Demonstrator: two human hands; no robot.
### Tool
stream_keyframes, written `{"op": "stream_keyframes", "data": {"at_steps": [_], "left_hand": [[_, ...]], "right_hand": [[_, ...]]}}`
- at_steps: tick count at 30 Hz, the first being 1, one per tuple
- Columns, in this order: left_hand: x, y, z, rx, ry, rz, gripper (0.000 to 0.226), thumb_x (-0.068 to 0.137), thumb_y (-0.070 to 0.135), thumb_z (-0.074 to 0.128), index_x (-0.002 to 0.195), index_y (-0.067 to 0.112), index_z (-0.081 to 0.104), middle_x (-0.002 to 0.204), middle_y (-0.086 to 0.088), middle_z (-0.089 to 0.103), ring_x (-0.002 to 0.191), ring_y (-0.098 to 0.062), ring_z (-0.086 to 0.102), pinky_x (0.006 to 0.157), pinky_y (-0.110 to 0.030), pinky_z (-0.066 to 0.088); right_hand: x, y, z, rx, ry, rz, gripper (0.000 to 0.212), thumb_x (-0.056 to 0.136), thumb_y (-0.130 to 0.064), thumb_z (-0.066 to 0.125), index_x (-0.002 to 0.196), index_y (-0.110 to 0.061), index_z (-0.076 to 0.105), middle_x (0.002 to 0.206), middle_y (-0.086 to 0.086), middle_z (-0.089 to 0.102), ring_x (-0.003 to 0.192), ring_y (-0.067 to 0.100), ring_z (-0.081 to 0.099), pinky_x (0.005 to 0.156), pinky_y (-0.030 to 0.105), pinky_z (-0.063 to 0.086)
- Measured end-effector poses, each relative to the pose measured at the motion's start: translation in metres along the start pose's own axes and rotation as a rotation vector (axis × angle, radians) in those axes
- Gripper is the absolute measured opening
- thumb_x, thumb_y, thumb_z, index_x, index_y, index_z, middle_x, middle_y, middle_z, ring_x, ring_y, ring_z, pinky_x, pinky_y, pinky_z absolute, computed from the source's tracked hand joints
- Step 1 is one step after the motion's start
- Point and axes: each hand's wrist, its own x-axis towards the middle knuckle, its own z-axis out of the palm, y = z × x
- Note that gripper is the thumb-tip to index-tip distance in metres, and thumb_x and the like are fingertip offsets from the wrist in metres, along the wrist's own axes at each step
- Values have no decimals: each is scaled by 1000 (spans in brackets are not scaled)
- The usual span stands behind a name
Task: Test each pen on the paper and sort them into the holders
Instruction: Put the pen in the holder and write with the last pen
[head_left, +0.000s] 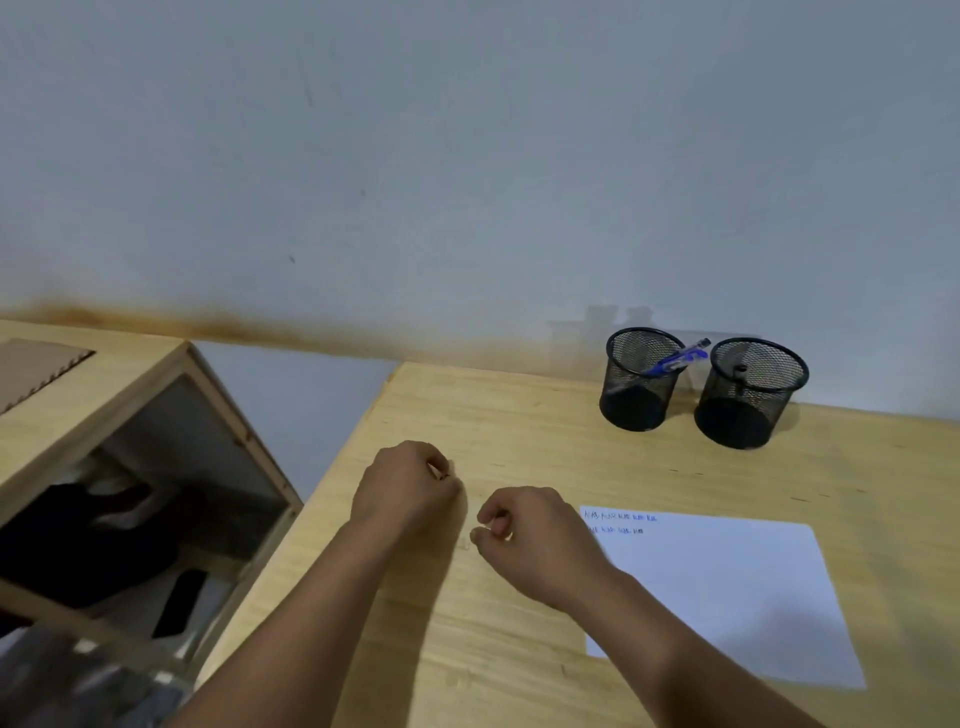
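Note:
Two black mesh holders stand at the back right of the wooden desk (519, 426). The left holder (640, 384) has a blue pen (680, 357) leaning out of it. In the right holder (748, 397) only a dark pen top (740, 370) shows. A white paper (737, 592) with blue scribbles (621, 522) at its top left lies to the right. My left hand (410, 483) and my right hand (524, 535) hover close together left of the paper, fingers curled in pinches. A faint, pale, slim pen (463, 519) runs blurred between them.
A wooden cabinet (156, 441) with an open glass-fronted compartment and dark items inside stands left of the desk, across a gap. A piece of cardboard (36, 369) lies on its top. The wall rises straight behind the holders.

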Motion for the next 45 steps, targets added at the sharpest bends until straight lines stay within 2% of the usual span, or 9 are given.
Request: {"op": "stream_keyframes", "data": {"at_steps": [6,11,17,24,29,33,38,41,45], "left_hand": [[-9,13,-10,-298,-18,19,24,82,24,65,61,13,66,65,5,69,57,-15,63,53,-27,45],[-32,44,-16,-787,-116,-13,13,86,15,71,80,4,74,80,-8,75,69,-16,74,69,-24,60],[-44,74,0,-1021,-341,19,16,90,5,64,106,3,66,83,-12,74,82,-22,73,92,-38,57],[-51,97,20,-896,-438,196,14,82,12,75,94,18,77,93,-8,76,94,-24,72,96,-43,54],[-52,105,30,-804,-392,222,10,80,14,79,88,19,77,76,4,74,76,-7,67,77,-29,51],[-50,105,29,-889,-322,185,10,81,9,78,87,17,76,85,-10,76,84,-19,69,85,-35,54],[-33,88,23,-824,-5,140,10,81,14,79,87,22,76,78,7,74,68,2,62,58,-10,44],[-30,72,36,-630,-66,146,8,82,20,78,85,27,76,79,8,74,72,-4,66,63,-17,46],[-33,61,50,-467,-61,128,5,82,28,74,79,32,73,75,13,72,63,-1,63,64,-26,51]], "right_hand": [[0,-4,-3,341,2,122,17,80,-39,72,92,-26,71,70,-11,66,59,1,57,56,17,46],[-11,2,-27,740,-44,228,19,84,-26,75,93,-11,70,79,17,72,64,16,66,62,28,55],[-29,31,-73,559,92,186,5,85,-21,73,88,-19,69,73,-1,70,66,20,72,57,29,52],[-42,54,-110,443,103,144,3,86,-20,71,87,-23,73,79,-1,74,61,7,64,61,29,51],[-45,58,-106,197,220,117,9,88,-30,67,81,-26,69,76,-6,70,71,11,65,68,38,56],[-47,61,-103,156,286,120,17,86,-37,67,74,-26,64,66,-4,65,63,15,61,60,43,53],[-50,76,-113,307,236,117,5,92,-29,62,89,-33,63,73,-3,71,65,17,65,63,41,55],[-55,79,-109,575,188,139,32,96,-7,48,105,-37,49,91,6,69,67,17,65,66,33,58],[-62,83,-100,807,313,198,22,96,-4,54,101,-22,66,97,14,70,72,22,71,77,44,63]]}}
